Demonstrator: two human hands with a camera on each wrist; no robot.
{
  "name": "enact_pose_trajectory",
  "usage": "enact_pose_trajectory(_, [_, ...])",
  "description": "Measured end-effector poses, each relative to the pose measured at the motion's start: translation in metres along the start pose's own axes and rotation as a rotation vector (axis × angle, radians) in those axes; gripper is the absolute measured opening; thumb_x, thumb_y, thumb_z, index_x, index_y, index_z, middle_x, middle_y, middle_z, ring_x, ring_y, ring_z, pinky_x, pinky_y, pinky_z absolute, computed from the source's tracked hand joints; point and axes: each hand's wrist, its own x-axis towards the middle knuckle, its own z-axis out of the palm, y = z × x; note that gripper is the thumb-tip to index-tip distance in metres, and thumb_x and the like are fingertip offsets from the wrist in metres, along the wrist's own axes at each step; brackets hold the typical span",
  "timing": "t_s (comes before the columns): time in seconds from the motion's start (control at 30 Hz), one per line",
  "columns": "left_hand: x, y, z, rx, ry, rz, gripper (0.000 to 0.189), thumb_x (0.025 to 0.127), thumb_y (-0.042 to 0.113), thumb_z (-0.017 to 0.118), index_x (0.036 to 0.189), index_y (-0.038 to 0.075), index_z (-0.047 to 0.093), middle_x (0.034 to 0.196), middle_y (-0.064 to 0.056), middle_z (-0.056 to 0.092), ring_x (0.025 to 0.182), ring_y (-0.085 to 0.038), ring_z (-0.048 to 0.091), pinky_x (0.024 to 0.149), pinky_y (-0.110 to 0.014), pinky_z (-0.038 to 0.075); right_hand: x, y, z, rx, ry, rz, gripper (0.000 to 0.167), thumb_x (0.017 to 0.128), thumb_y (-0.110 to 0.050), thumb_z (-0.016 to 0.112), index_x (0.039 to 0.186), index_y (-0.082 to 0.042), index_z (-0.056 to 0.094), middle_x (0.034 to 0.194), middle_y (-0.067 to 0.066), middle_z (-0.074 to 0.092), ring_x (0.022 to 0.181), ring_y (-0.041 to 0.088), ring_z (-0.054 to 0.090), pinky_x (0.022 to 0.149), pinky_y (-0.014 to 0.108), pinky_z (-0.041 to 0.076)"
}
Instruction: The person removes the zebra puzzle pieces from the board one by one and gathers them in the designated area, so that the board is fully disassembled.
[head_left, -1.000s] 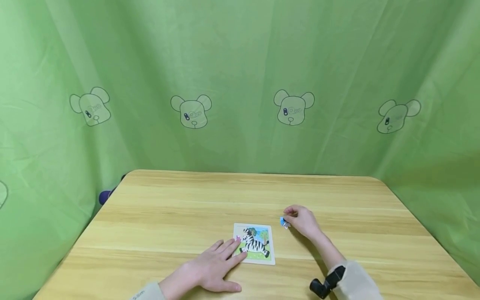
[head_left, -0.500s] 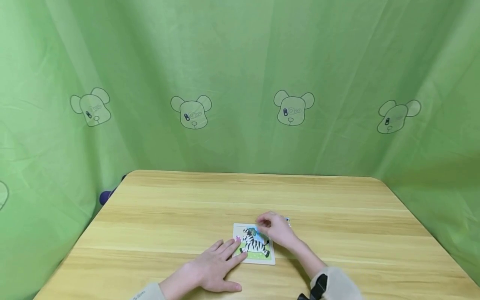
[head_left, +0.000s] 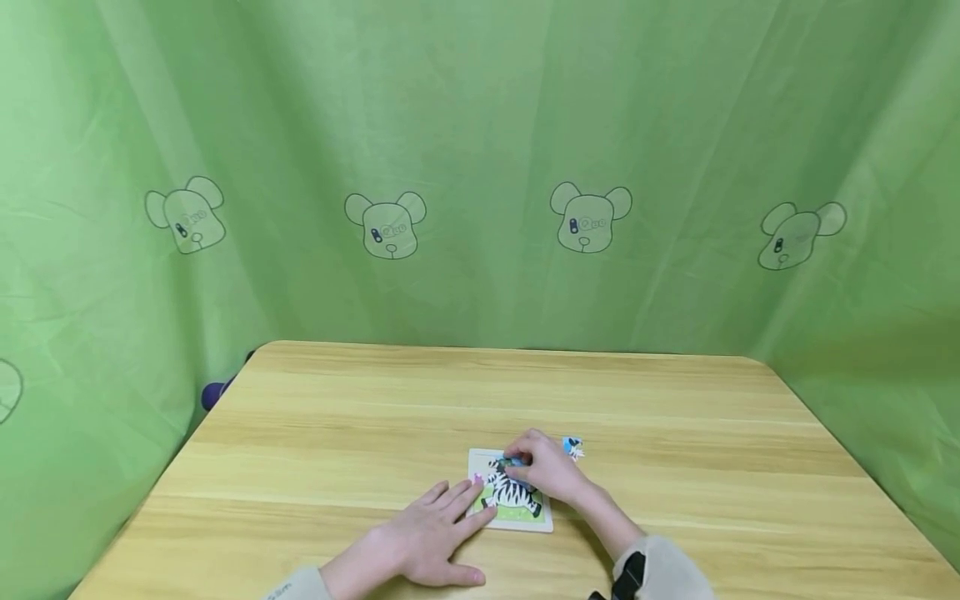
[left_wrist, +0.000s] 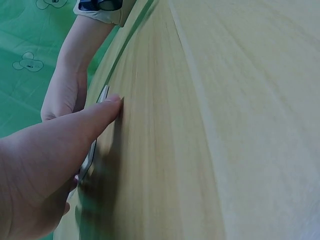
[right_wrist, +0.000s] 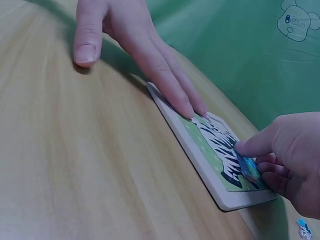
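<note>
A small zebra jigsaw puzzle [head_left: 517,527] in a pale frame lies on the table. My left hand [head_left: 431,533] is spread flat, its fingertips resting on the puzzle's left part and its thumb out on the table. Over the puzzle's upper right is my right hand [head_left: 551,468]. Its thumb and fingers pinch a blue puzzle piece [right_wrist: 248,167], which looks tilted against the board in the right wrist view. That hand covers the corner behind it in the head view. A loose blue-and-white puzzle piece [head_left: 572,447] lies just right of the board.
The wooden table [head_left: 337,417] extends all round the puzzle. A green curtain [head_left: 480,275] with mouse-like heads printed on it hangs behind and at both sides. Something purple [head_left: 212,395] shows beyond the table's left edge.
My right hand has left the loose piece beside the board and moved left over the puzzle, where it now pinches a blue piece. The left hand has stayed put.
</note>
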Motion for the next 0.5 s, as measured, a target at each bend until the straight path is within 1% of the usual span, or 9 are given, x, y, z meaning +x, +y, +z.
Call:
enact_pose_trajectory(0.1, [0.0003, 0.0010, 0.0002, -0.002, 0.003, -0.001, 0.079, 0.086, 0.071, 0.027, 0.149, 0.023, 0.023, 0.154, -0.011, 0.013, 0.139, -0.025, 0.014, 0.111, -0.044, 0.019, -0.0006, 0.0013, 0.0002, 0.014, -0.001, 0.012, 0.018, 0.079, -0.012, 0.072, 0.097, -0.007, 0.071, 0.088, -0.002, 0.055, 0.077, 0.011, 0.049, 0.066, 0.025, 0.043])
enact_pose_trajectory(0.23, [0.0010, 0.0010, 0.0003, 0.004, 0.007, -0.001, 0.079, 0.086, 0.072, 0.027, 0.148, 0.022, 0.024, 0.153, -0.012, 0.014, 0.139, -0.025, 0.015, 0.111, -0.044, 0.020, 0.0005, 0.0013, -0.0003, -0.003, -0.005, 0.015, 0.019, 0.079, -0.011, 0.072, 0.098, -0.006, 0.072, 0.087, -0.003, 0.054, 0.077, 0.012, 0.049, 0.067, 0.026, 0.043])
enact_pose_trajectory(0.4, [0.0010, 0.0010, 0.0014, 0.020, 0.004, 0.001, 0.080, 0.086, 0.072, 0.026, 0.149, 0.023, 0.023, 0.153, -0.012, 0.014, 0.139, -0.025, 0.015, 0.111, -0.043, 0.020, 0.0014, -0.0001, -0.0011, -0.059, -0.025, -0.016, 0.020, 0.079, -0.010, 0.072, 0.098, -0.004, 0.072, 0.087, -0.003, 0.052, 0.077, 0.012, 0.047, 0.066, 0.027, 0.041])
enact_pose_trajectory(0.5, [0.0007, 0.0009, 0.0019, 0.024, 0.005, 0.001, 0.080, 0.086, 0.072, 0.026, 0.149, 0.022, 0.022, 0.154, -0.012, 0.013, 0.139, -0.025, 0.015, 0.111, -0.043, 0.020, 0.0025, -0.0005, -0.0018, -0.082, -0.035, -0.037, 0.019, 0.079, -0.011, 0.072, 0.097, -0.004, 0.072, 0.087, -0.002, 0.052, 0.077, 0.012, 0.048, 0.068, 0.028, 0.041])
